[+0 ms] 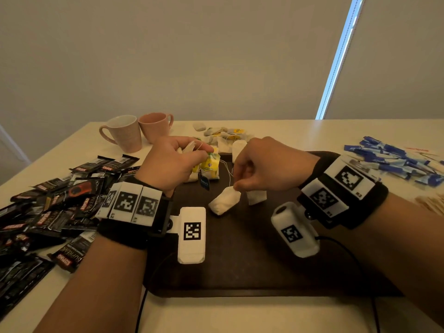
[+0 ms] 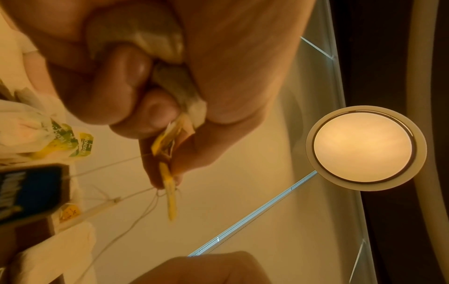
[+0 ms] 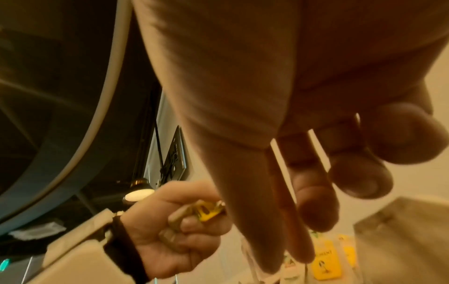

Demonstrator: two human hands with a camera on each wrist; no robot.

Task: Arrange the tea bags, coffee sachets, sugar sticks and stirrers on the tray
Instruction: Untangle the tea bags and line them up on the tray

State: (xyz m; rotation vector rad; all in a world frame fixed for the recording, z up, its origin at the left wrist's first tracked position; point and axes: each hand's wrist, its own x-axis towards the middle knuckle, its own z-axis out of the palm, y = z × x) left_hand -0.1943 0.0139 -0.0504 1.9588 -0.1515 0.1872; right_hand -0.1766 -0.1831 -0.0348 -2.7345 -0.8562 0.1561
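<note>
Left hand (image 2: pixel 150 80) clutches tea bags (image 2: pixel 167 48) — only wrist-visible.

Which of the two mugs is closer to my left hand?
The pink mug, the right one of the pair. It stands just behind the left hand; the paler mug sits farther left, toward the coffee sachets.

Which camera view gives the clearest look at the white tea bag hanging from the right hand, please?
The head view: the white tea bag hangs whole below the right hand, over the dark tray. The right wrist view shows mostly palm and fingers, the bag not clearly. The left wrist view shows other tea bags instead.
</note>
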